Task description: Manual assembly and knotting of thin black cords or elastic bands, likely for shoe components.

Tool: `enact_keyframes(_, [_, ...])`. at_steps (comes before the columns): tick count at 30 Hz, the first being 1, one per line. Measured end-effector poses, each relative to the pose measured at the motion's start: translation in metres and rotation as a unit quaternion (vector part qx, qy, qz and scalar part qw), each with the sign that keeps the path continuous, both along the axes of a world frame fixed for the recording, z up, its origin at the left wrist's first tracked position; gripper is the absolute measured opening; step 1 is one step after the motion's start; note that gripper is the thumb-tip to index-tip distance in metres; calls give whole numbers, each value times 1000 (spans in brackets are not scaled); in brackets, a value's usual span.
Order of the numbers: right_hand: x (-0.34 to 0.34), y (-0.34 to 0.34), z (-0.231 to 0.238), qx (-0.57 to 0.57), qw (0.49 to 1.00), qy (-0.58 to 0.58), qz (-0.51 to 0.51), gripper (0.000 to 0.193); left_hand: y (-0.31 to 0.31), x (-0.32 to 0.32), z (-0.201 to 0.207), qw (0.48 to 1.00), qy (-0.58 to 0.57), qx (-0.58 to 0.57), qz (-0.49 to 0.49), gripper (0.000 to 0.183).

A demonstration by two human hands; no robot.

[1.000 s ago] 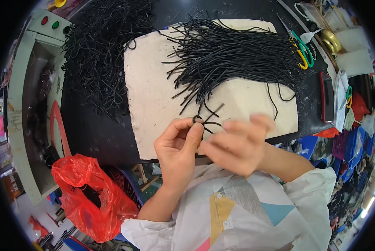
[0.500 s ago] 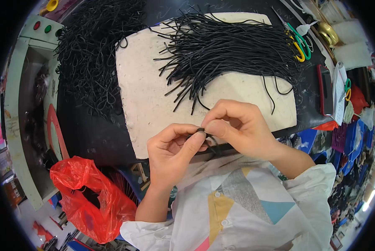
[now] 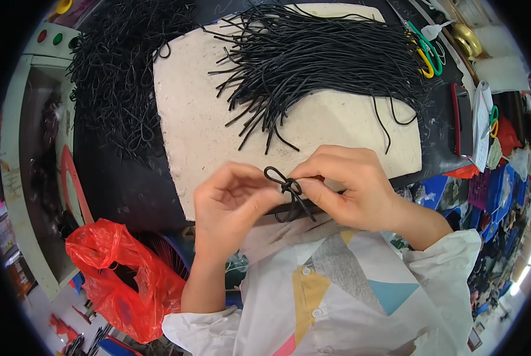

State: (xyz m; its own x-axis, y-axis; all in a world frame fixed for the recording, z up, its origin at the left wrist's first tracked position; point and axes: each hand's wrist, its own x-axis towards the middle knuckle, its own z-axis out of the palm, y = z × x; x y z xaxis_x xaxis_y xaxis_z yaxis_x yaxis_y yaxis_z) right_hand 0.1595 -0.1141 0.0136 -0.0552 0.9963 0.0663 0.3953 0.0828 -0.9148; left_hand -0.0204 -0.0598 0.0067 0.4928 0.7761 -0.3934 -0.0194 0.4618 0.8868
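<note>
Between my hands is a black cord [image 3: 291,186] tied in a small bow-like knot, with a loop sticking up to the left and loose ends hanging down. My right hand [image 3: 351,187] pinches its right side between thumb and forefinger. On the other side, my left hand [image 3: 230,199] has its thumb against the knot and its fingers curled behind, partly hidden. Just beyond lies a thick bundle of straight black cords [image 3: 324,56] on a cream-coloured board [image 3: 200,130].
A heap of looped black cords [image 3: 120,77] lies at the far left. Scissors with green and yellow handles [image 3: 428,56] and a red-edged phone [image 3: 462,121] are on the right. A red plastic bag [image 3: 120,279] hangs at the near left, beside a grey metal box [image 3: 37,178].
The knot and its upper loop have come into plain view between my hands. My left hand has shifted slightly left and opened its grip somewhat; the view has moved a little.
</note>
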Motion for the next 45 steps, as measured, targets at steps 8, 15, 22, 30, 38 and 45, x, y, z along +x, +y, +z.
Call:
enact_keyframes(8, [-1,-4,-9,40,999,8,-23,9,-1,1,0,992,-74,-91,50,7])
enact_keyframes(15, [1,-1,-10,-101,981,132,-99,17,-8,1,-3,978,60,197,27,10])
enact_keyframes(22, [6,9,-11,-15,987,154,-40,22,-7,4,5,997,18,70,-3,10])
enact_keyframes(30, [0,8,-9,-25,983,173,-61,19,-2,1,2,990,-50,-131,6,14])
enact_keyframes(38, [-1,5,-5,-69,980,169,-82,16,-6,6,2,993,-49,-101,33,16])
enact_keyframes(45, [-2,5,-5,-47,988,137,-61,15,-9,7,0,998,-35,-46,25,14])
